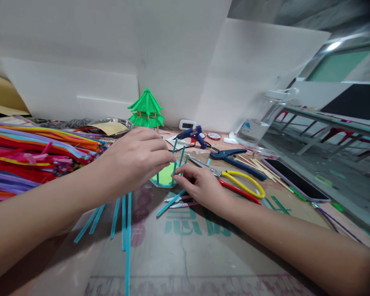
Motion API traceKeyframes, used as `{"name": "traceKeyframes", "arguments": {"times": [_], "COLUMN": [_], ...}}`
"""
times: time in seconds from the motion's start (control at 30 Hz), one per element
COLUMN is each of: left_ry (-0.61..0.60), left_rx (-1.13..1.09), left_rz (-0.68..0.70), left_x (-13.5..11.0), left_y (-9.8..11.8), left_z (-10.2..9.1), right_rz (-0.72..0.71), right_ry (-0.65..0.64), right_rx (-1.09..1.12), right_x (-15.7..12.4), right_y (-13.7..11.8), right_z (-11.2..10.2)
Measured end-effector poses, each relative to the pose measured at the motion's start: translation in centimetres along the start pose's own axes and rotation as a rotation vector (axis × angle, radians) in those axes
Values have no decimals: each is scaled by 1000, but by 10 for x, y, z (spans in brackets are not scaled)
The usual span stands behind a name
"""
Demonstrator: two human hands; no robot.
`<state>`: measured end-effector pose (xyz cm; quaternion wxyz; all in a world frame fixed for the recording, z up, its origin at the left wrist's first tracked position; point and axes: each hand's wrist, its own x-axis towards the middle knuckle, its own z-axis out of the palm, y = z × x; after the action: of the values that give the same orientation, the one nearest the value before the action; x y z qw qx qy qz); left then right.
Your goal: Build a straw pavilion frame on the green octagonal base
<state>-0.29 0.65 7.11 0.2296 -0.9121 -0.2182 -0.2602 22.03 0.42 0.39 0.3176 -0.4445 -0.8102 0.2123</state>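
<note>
In the head view, a bright green base [165, 176] with a pale blue edge lies on the table, and several thin blue strips stand upright around it. My right hand [200, 185] pinches the lower part of one upright blue strip [174, 167] at the base's near right edge. Over the base's left side curls my left hand [142, 152], its fingertips close to the upper part of that strip. Its thumb and whatever it may hold are hidden. Below my right hand, a loose blue strip [169, 204] lies across small scissors [180, 202].
Pipe cleaners [33, 156] are heaped at left. Loose blue strips [124, 222] lie in front. Behind stand a green tiered roof model [146, 109] and a glue gun [193, 135]. Yellow-red pliers [240, 181], blue cutters [240, 159], sticks [265, 170], a phone [296, 179] and a bottle [259, 119] are at right.
</note>
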Motion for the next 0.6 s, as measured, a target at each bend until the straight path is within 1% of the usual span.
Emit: {"name": "traceKeyframes", "arguments": {"times": [0.17, 0.3, 0.37, 0.47, 0.6], "left_ry": [-14, 14, 17, 8, -5], "left_rx": [24, -38, -46, -18, -13], "left_rz": [8, -42, -54, -36, -51], "left_x": [0, 1, 1, 0, -2], "left_y": [1, 0, 0, 0, 2], "left_z": [-2, -3, -2, 0, 2], "right_rz": [10, 3, 3, -4, -16], "right_ry": [-8, -24, -28, -29, -8], "right_rx": [-9, 5, 11, 8, -5], "right_x": [1, 1, 1, 1, 0], "right_y": [-1, -1, 0, 0, 0], "right_z": [0, 0, -1, -1, 0]}}
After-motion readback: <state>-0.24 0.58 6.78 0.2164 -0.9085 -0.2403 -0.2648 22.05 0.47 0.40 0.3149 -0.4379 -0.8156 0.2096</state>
